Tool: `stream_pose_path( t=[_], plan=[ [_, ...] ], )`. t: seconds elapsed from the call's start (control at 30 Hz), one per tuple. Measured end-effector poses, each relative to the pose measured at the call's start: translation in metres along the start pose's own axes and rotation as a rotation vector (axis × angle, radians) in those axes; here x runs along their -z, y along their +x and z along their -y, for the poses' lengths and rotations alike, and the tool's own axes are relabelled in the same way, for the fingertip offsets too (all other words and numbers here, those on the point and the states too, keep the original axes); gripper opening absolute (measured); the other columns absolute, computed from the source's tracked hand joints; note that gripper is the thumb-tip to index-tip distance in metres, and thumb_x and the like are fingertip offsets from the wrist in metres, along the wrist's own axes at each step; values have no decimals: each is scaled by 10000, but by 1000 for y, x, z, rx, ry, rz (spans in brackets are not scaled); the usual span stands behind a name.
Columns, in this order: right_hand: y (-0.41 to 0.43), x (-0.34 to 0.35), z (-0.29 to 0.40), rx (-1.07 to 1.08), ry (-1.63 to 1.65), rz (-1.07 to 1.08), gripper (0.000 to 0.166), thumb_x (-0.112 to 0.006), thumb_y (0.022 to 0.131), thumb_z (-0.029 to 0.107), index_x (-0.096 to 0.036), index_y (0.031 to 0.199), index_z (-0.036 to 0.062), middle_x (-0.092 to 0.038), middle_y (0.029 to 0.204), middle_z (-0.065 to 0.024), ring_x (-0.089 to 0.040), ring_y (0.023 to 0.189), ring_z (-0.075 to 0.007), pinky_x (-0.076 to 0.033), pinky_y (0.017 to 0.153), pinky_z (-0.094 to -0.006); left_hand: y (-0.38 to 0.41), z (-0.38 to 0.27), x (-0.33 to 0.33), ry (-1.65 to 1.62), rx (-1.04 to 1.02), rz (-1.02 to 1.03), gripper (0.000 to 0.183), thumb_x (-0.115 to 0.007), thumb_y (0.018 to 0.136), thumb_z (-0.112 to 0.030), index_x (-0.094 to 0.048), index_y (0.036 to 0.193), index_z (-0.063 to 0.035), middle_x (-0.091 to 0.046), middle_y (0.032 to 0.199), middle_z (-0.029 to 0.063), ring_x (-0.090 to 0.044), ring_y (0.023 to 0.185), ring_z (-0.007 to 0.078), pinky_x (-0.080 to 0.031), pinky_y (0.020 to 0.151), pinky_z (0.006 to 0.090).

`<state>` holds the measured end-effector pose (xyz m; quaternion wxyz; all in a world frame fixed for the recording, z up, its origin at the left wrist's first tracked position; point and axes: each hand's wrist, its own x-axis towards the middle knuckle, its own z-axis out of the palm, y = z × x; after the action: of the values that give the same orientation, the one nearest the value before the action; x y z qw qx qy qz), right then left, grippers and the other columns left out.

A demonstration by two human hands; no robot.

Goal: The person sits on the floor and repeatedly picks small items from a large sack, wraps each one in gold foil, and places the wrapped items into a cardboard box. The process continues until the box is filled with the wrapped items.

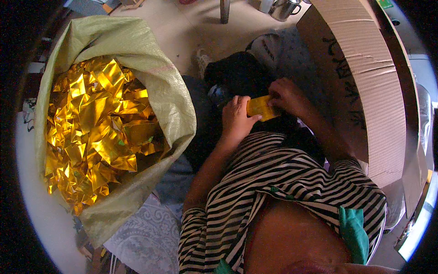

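Note:
Between my two hands, above my dark-clothed lap, is a flat rectangular piece of gold foil paper (260, 108). My left hand (237, 116) grips its left end, with the thumb along the near edge. At its right end, the bent fingers of my right hand (285, 96) hold the paper; shade hides their exact grip. To my left stands a pale yellow-green woven sack (174, 99) with its mouth wide and its rim rolled outward. Many shiny folded gold foil papers (99, 116) fill it.
A tall cardboard box (379, 99) with handwriting on its inner side stands close on my right. A metal mug (284, 9) and a furniture leg (224, 12) are on the pale floor (167, 34) ahead. Patterned grey-white cloth (147, 229) lies below the sack.

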<state>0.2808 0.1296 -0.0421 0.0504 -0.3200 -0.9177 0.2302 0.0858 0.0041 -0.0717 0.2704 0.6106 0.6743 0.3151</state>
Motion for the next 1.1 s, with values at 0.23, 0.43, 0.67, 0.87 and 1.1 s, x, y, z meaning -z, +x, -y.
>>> stream_pose_path(
  t=[0.23,0.43,0.67,0.87,1.1],
  plan=[
    [0,0,4,69,-39,-81,252,-762,700,131,-591,874,65,-599,909,-108,-555,894,-322,-451,790,-412,5,3,1,-22,-103,-68,372,-786,670,-79,-597,991,-82,-609,977,102,-590,952,333,-444,839,461],
    [0,5,6,18,181,16,208,-740,766,114,-564,860,55,-587,869,-87,-571,863,-260,-456,778,-367,8,4,-2,-215,-116,-52,278,-721,695,-3,-608,944,-56,-611,969,113,-606,911,328,-470,813,432],
    [0,11,-7,-112,926,76,176,-678,907,181,-532,893,81,-507,879,10,-502,835,-102,-427,744,-256,7,16,33,-982,68,138,255,-735,843,-93,-617,1057,-20,-633,1035,29,-599,934,116,-492,844,269],
    [1,43,4,-69,1440,46,340,-681,889,317,-526,1110,110,-584,1096,-45,-580,1030,-181,-489,851,-317,1,22,31,-1695,267,-58,232,-695,894,-124,-571,1082,-68,-641,1054,33,-624,920,161,-509,863,301],
    [2,28,-4,-53,1804,121,312,-685,893,371,-517,1005,134,-580,1058,-46,-582,1028,-209,-490,877,-358,-2,21,26,-1785,206,147,284,-723,871,-190,-581,1091,-78,-647,1146,77,-645,986,205,-549,855,350]
  ],
)
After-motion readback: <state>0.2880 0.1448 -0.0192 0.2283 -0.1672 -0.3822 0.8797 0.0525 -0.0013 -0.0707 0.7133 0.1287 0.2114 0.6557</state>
